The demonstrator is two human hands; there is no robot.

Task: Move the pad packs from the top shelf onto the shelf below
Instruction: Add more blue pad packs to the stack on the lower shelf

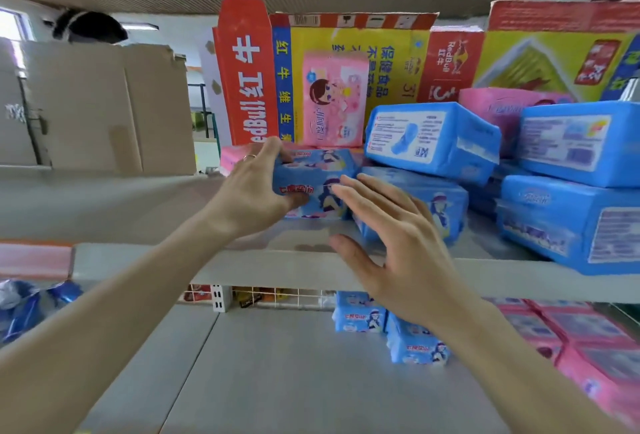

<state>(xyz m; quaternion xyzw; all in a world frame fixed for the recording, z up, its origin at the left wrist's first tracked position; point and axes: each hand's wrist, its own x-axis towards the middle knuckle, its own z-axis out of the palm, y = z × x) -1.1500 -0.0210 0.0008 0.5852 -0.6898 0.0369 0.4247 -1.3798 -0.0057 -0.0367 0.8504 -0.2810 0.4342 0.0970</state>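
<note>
On the top shelf (270, 269) lies a blue pad pack with a cartoon girl (313, 177). My left hand (254, 187) grips its left end, fingers over the top and thumb on its front. My right hand (398, 243) hovers open just in front of a second blue pack (443, 205) beside it; I cannot tell whether the fingertips touch a pack. A pink pack (334, 99) stands upright behind. More blue packs (433, 137) are piled to the right. Two blue packs (360, 315) stand on the lower shelf (277, 371).
Red Bull cartons (249, 73) line the back of the top shelf. Plain cardboard boxes (97, 107) stand at the left. Pink packs (588, 343) fill the right of the lower shelf. A white wire divider (277, 296) runs along its back.
</note>
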